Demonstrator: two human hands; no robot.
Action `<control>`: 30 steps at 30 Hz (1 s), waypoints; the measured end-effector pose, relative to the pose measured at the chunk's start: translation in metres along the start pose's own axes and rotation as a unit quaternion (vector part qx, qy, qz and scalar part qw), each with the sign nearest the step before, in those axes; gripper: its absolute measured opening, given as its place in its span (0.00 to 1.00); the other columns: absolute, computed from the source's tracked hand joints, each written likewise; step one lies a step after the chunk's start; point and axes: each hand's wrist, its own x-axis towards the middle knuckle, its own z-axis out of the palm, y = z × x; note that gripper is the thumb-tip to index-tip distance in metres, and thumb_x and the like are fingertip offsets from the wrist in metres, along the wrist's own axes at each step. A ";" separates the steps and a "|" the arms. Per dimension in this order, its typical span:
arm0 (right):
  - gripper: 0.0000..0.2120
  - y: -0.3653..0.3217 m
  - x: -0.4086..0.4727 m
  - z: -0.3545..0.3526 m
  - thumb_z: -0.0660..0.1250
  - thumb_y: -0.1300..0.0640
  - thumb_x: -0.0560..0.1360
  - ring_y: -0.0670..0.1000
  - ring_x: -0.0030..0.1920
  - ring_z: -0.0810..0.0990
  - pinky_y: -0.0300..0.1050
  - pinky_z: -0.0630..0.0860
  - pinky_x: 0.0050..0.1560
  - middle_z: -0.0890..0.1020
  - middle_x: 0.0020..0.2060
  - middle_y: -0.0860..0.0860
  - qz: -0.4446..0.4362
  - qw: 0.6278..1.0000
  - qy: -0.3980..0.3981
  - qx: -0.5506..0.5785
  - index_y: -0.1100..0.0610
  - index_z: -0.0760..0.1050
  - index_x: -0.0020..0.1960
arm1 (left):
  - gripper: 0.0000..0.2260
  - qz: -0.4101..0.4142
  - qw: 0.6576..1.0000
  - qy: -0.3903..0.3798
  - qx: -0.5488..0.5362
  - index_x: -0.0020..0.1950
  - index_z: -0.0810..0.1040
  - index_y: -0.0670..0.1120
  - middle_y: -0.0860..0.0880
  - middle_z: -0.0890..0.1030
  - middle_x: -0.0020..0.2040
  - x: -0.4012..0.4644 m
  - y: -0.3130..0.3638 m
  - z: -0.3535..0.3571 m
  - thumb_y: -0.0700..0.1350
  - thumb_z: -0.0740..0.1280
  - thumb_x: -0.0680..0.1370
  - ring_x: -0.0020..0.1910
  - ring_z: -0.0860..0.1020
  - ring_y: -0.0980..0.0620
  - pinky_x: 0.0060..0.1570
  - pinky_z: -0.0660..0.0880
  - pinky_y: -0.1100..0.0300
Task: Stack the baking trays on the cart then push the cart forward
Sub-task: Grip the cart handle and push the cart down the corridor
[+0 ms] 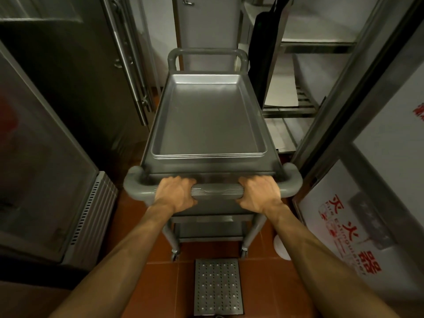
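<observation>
Cart (146, 193) on red tile floor (160, 283) between steel cabinets (68, 88).

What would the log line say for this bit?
stage: push | left hand: on grey ribbed cart handle | right hand: same | stacked silver metal baking trays: on cart top

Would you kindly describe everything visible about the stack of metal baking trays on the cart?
The stack of silver rectangular metal baking trays sits nested on the top shelf of the grey plastic cart. Several rolled rims show at the near edge; the exact count is unclear. The top tray is empty, shallow, dull and slightly scuffed, lying flat and lengthwise. Neither hand touches it: the left hand and right hand grip the cart's handle.
</observation>
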 end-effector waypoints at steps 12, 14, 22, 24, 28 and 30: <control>0.20 -0.004 0.000 -0.002 0.70 0.41 0.68 0.56 0.49 0.80 0.51 0.76 0.50 0.83 0.47 0.53 0.013 1.000 -0.028 0.005 0.52 0.75 0.54 | 0.25 0.021 1.000 -0.014 -0.009 0.61 0.75 0.56 0.48 0.83 0.53 0.000 -0.005 -0.004 0.68 0.66 0.69 0.52 0.79 0.46 0.50 0.76 0.52; 0.20 -0.005 0.000 -0.003 0.70 0.42 0.69 0.57 0.49 0.80 0.51 0.76 0.49 0.83 0.48 0.53 0.017 0.999 -0.034 0.004 0.52 0.74 0.55 | 0.27 0.023 0.999 -0.020 -0.014 0.61 0.74 0.56 0.48 0.83 0.53 -0.001 -0.005 -0.005 0.69 0.66 0.68 0.52 0.79 0.46 0.49 0.75 0.53; 0.17 -0.007 0.000 -0.003 0.69 0.43 0.69 0.55 0.48 0.81 0.49 0.76 0.49 0.84 0.47 0.51 0.017 0.999 -0.028 0.006 0.50 0.76 0.54 | 0.21 -0.002 0.999 -0.002 -0.037 0.60 0.74 0.57 0.48 0.83 0.53 -0.009 -0.004 -0.008 0.61 0.69 0.70 0.53 0.79 0.47 0.51 0.73 0.52; 0.17 -0.006 0.001 -0.002 0.68 0.42 0.69 0.54 0.47 0.81 0.48 0.76 0.49 0.84 0.46 0.51 0.008 1.000 -0.021 -0.001 0.50 0.76 0.53 | 0.19 -0.005 0.999 0.004 -0.038 0.59 0.75 0.56 0.48 0.83 0.52 -0.008 -0.004 -0.008 0.60 0.69 0.70 0.53 0.79 0.46 0.51 0.73 0.52; 0.17 -0.001 0.006 0.003 0.66 0.42 0.68 0.56 0.46 0.81 0.47 0.75 0.47 0.84 0.44 0.51 -0.011 1.000 -0.016 -0.019 0.50 0.76 0.53 | 0.19 0.000 0.999 0.000 -0.037 0.59 0.76 0.56 0.49 0.82 0.53 -0.004 -0.005 -0.008 0.60 0.68 0.71 0.54 0.78 0.48 0.53 0.73 0.52; 0.17 0.002 0.010 0.005 0.66 0.41 0.68 0.55 0.45 0.82 0.47 0.75 0.46 0.84 0.43 0.51 -0.016 1.000 -0.010 -0.025 0.50 0.76 0.52 | 0.18 0.003 0.999 -0.001 -0.041 0.59 0.76 0.56 0.49 0.82 0.54 -0.001 -0.007 -0.009 0.60 0.68 0.71 0.55 0.77 0.47 0.54 0.72 0.52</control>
